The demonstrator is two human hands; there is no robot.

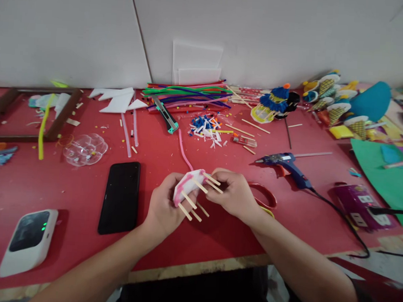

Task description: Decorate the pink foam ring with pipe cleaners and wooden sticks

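My left hand (164,207) grips a small white foam piece stained pink (189,186), with several thin wooden sticks (199,185) poking out of it. My right hand (234,195) is closed, its fingertips pinching the sticks at the piece's right end. Both hands hover just above the red table (84,194), near its front edge. Red-handled scissors (268,197) lie under and behind my right hand. A pink pipe cleaner (184,152) runs from behind the foam piece toward the back.
A black phone (120,196) and a white device with green lights (28,241) lie at left. A blue glue gun (286,166) and purple power strip (360,206) sit at right. Pipe cleaners (187,96), cut bits (206,126), a cutter (166,115) and finished crafts (332,101) fill the back.
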